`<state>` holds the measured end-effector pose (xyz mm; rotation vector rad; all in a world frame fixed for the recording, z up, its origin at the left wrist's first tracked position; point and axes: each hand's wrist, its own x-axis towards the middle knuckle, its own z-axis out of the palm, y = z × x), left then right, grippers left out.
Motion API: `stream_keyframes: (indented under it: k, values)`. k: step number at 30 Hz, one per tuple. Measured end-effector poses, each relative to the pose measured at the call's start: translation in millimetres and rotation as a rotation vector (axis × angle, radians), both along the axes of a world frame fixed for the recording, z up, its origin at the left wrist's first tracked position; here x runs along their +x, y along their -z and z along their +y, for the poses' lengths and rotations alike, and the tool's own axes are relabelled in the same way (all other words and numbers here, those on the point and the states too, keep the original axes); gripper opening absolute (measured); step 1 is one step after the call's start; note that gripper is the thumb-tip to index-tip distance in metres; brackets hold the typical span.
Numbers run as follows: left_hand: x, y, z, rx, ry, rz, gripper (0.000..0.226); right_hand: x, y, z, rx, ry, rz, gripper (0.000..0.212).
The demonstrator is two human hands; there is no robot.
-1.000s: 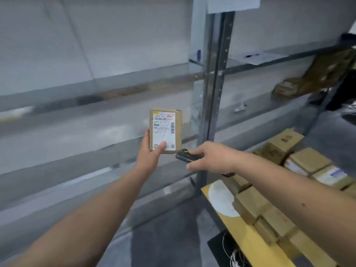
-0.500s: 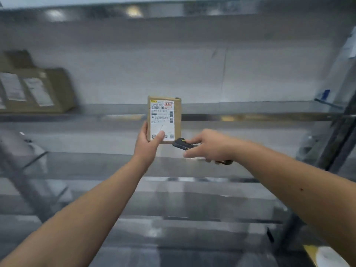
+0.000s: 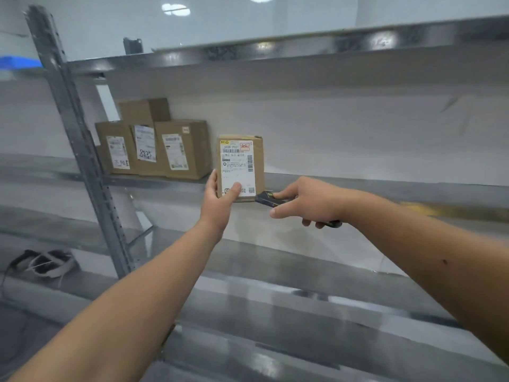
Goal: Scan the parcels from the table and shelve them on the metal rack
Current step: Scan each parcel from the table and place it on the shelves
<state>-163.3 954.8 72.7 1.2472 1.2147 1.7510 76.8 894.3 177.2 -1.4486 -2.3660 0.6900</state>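
Note:
My left hand [image 3: 220, 199] holds a small brown cardboard parcel [image 3: 240, 166] upright by its lower edge, its white shipping label facing me. The parcel hovers in front of the metal rack's middle shelf [image 3: 358, 186]. My right hand [image 3: 305, 201] grips a black handheld scanner [image 3: 265, 197], whose tip sits just right of the parcel's lower right corner. On that same shelf, to the left, stand three labelled cardboard boxes [image 3: 154, 144] close together.
A perforated metal upright [image 3: 82, 150] rises at the left. Another shelf [image 3: 275, 51] runs above, and lower shelves [image 3: 275, 271] run below. A white and black object with cables [image 3: 46, 264] lies on a lower shelf at the far left.
The view has swung left along the rack, bringing the three shelved boxes into sight. Both hands keep the same hold on the parcel and the scanner.

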Motion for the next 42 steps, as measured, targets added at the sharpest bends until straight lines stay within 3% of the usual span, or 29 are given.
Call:
stream_keyframes:
  k: [8,15,18,22,28,32,34,42]
  values:
    - [-71,1,88,-0.053,-0.161,-0.067,0.066,-59,4,97,-0.011,-0.036,-0.033,0.033]
    - [-108,7,163,-0.019,-0.131,0.049,0.062,-103,11,198,0.055,-0.113,-0.044,0.041]
    - [-120,14,183,-0.003,-0.134,0.151,0.062,-118,13,220,0.047,-0.117,-0.058,0.033]
    - [-131,22,193,0.020,-0.195,0.335,0.065,-135,18,233,0.022,-0.108,-0.048,0.032]
    - [-146,34,204,-0.008,-0.450,0.611,0.081,-153,27,238,0.003,-0.034,-0.060,0.033]
    - [-153,35,210,-0.008,-0.454,0.656,0.081,-160,30,240,-0.005,0.043,-0.047,0.022]
    - [-153,33,210,0.016,-0.468,0.660,0.082,-164,30,238,-0.017,0.063,-0.021,0.030]
    - [-159,29,215,0.113,-0.465,0.523,0.069,-178,33,219,-0.050,0.139,-0.025,0.022]
